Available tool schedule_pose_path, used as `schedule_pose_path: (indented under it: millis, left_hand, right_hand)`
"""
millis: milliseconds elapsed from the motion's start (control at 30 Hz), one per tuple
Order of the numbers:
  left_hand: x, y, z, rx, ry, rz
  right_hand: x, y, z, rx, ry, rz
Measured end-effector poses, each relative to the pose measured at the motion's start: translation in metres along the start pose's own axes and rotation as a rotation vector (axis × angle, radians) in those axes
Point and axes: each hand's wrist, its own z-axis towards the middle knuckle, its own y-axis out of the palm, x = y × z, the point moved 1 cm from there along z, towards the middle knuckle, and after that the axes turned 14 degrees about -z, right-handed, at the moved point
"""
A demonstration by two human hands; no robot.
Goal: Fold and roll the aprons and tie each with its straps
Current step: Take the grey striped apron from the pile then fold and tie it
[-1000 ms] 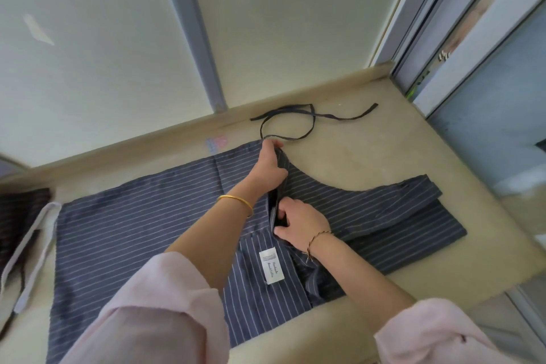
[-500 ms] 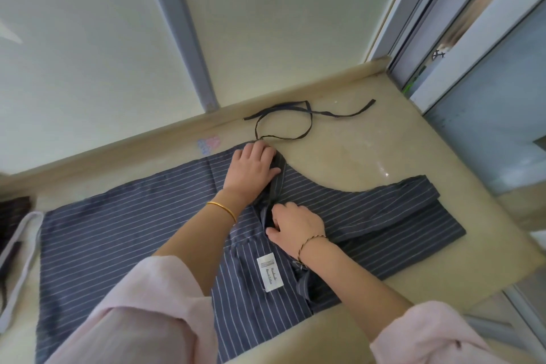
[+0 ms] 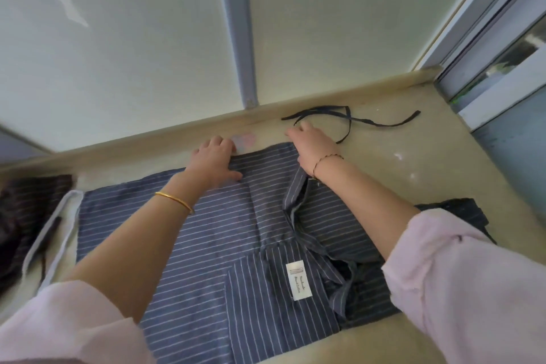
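1. Where the left hand (image 3: 214, 161) lies palm-down on the far edge of the apron (image 3: 183, 230), its grip is slack: the fingers are nearly straight, pressing the cloth and enclosing nothing.
2. The right hand (image 3: 313, 146) reaches past that same edge toward the strap (image 3: 369, 120). Its grip is likewise open, with fingers extended; whether the fingertips touch the strap cannot be told.
3. The apron is spread on the surface (image 3: 399, 186), with its right part doubled over in layers and a raised fold between the forearms. It is thin woven cloth, blue-grey with fine white stripes, and has a white label (image 3: 299, 280) sewn near the front.
4. Handling, by judgement: the cloth is light, limp and quick to wrinkle. It is best taken at hems or corners with both hands, then pressed flat to set each fold.
5. The strap is a narrow dark tape, looped and crossing itself by the wall. It seems prone to tangling, so it is best held near its root.
6. The surface is smooth, beige and faintly glossy.
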Motion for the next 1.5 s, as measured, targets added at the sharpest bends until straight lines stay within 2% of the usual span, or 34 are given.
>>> schedule_pose_path:
  millis: [133,267,367,500,733,867,1033,1167,1267,1400,1500]
  left_hand:
    - [-0.003,0.0,0.005,-0.017,-0.024,0.054]
    - [-0.005,0.002,0.007,-0.065,-0.053,0.058]
    - [-0.005,0.0,0.0,-0.065,-0.001,0.032]
    - [-0.01,-0.015,-0.016,-0.092,0.054,-0.03]
    - [-0.014,-0.04,-0.067,-0.359,-0.057,0.208]
    - [-0.002,-0.042,-0.104,-0.5,-0.119,0.317]
    - [0.003,-0.02,-0.15,-0.564,-0.148,0.484]
    - [0.003,0.015,-0.192,-0.554,-0.232,0.649]
    - [0.01,0.038,-0.218,-0.473,-0.306,0.682]
    - [0.013,0.069,-0.238,-0.407,-0.499,0.712]
    - [0.014,0.087,-0.256,-0.384,-0.533,0.749]
  right_hand:
    - [0.007,0.006,0.023,-0.176,-0.094,-0.01]
    - [0.005,0.001,0.029,-0.204,-0.103,-0.016]
    - [0.006,-0.002,0.027,-0.204,-0.117,-0.096]
    - [0.01,-0.003,0.01,-0.048,-0.058,-0.127]
    - [0.006,-0.014,-0.065,0.225,0.123,-0.071]
    - [0.001,-0.018,-0.116,0.273,0.209,0.037]
    - [-0.006,-0.003,-0.179,0.337,0.293,0.168]
    - [-0.008,0.025,-0.225,0.363,0.304,0.224]
    - [-0.009,0.047,-0.248,0.324,0.304,0.251]
    - [-0.013,0.066,-0.27,0.245,0.312,0.276]
    - [-0.019,0.079,-0.282,0.219,0.284,0.28]
